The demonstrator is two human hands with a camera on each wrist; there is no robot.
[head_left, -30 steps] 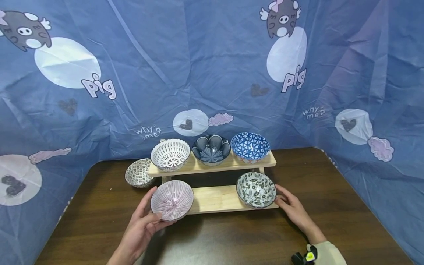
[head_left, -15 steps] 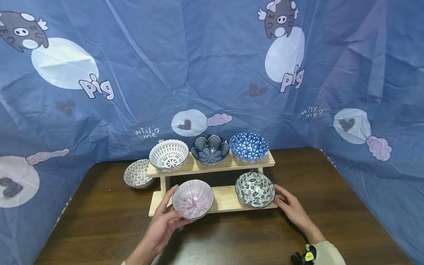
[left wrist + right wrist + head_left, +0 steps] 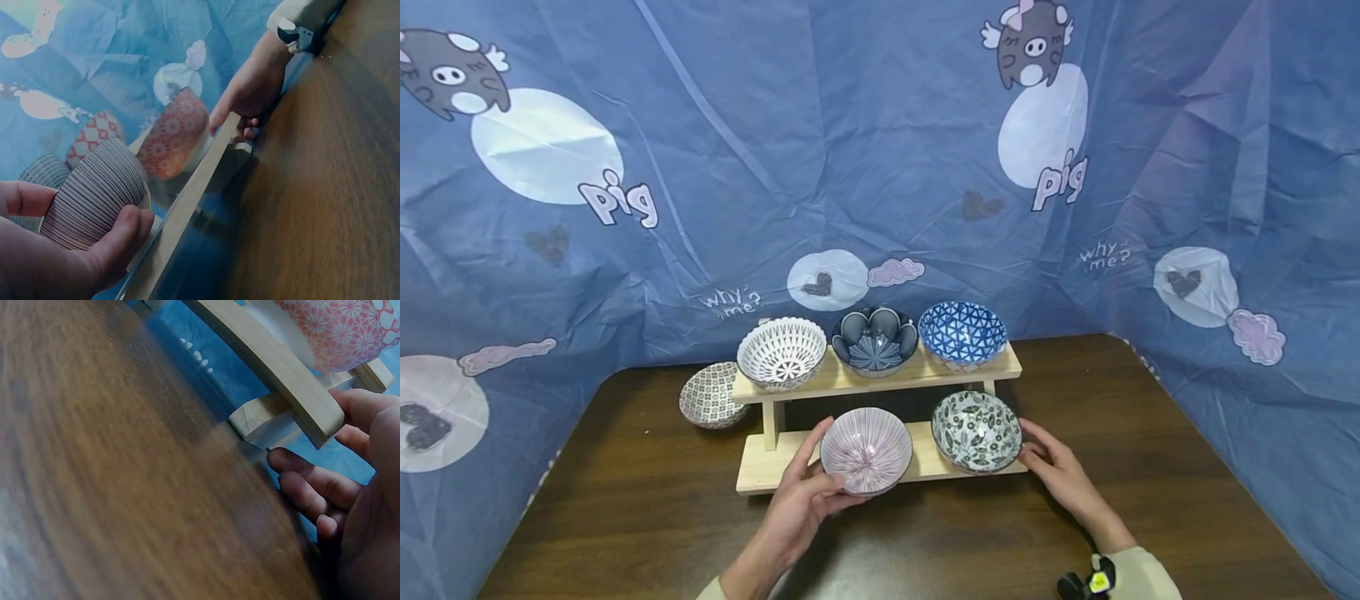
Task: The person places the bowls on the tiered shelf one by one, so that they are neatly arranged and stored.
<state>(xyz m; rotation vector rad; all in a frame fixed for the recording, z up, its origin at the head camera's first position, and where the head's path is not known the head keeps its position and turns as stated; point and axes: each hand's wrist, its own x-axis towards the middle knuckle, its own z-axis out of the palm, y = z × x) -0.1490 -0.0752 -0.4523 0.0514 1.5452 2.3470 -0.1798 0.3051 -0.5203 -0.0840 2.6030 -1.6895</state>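
My left hand (image 3: 805, 500) grips a bowl with fine purple and white stripes (image 3: 867, 450), thumb at its near rim and fingers along its left side. The bowl is tilted toward me over the middle of the lower shelf (image 3: 762, 468); in the left wrist view its dark-lined outside (image 3: 100, 194) shows. Whether its foot touches the board is hidden. At that shelf's right end is my right hand (image 3: 1063, 475), beside a green leaf-patterned bowl (image 3: 976, 432) with a red flowered outside (image 3: 334, 328). Its fingers are loosely bent around the board's end, touching or very close to it.
The wooden two-tier rack's upper shelf (image 3: 850, 382) carries a white scalloped bowl (image 3: 782, 352), a dark petal-patterned bowl (image 3: 876, 340) and a blue triangle-patterned bowl (image 3: 962, 333). A grey-patterned bowl (image 3: 711, 396) leans on the brown table (image 3: 625, 492) behind left. Blue cloth (image 3: 880, 150) hangs around.
My left hand has carried the striped bowl rightward, from the lower shelf's left end to its middle, baring the left end. My right hand and the other bowls have stayed put.
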